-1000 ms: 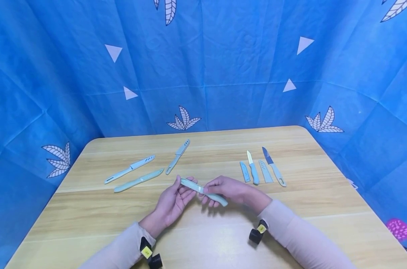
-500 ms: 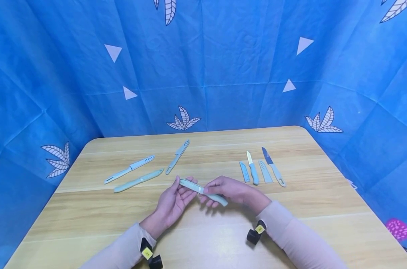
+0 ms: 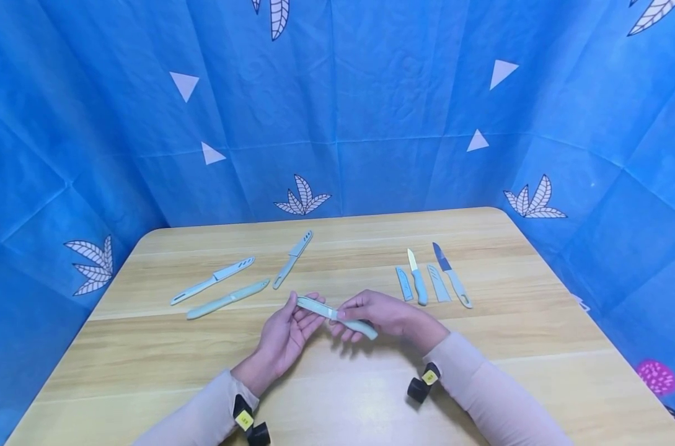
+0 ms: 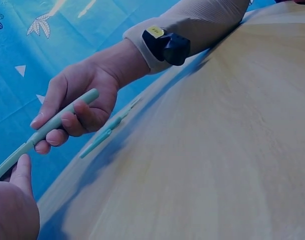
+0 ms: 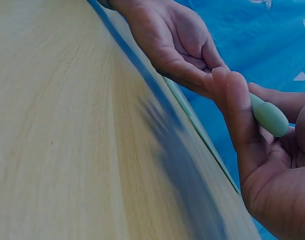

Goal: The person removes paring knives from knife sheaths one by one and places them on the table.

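Observation:
A pale green knife (image 3: 361, 328) in a matching sheath is held up above the table between both hands. Its curved handle is gripped by my right hand (image 3: 377, 313), thumb on top and fingers beneath. My left hand (image 3: 286, 337), palm turned up, holds the sheathed end between the thumb and the fingers behind it. In the left wrist view the handle (image 4: 67, 112) points up towards the right forearm. The rounded handle end (image 5: 272, 120) sticks out of the right hand in the right wrist view. The blade is hidden inside the sheath.
Left on the wooden table (image 3: 147, 365) lie a blue sheathed knife (image 3: 211, 280), a green one (image 3: 228, 299) and another blue one (image 3: 292, 260). At right are two bare knives (image 3: 419, 287) (image 3: 457, 286) beside two loose sheaths (image 3: 404, 284) (image 3: 439, 284). A blue curtain (image 3: 337, 111) surrounds the table.

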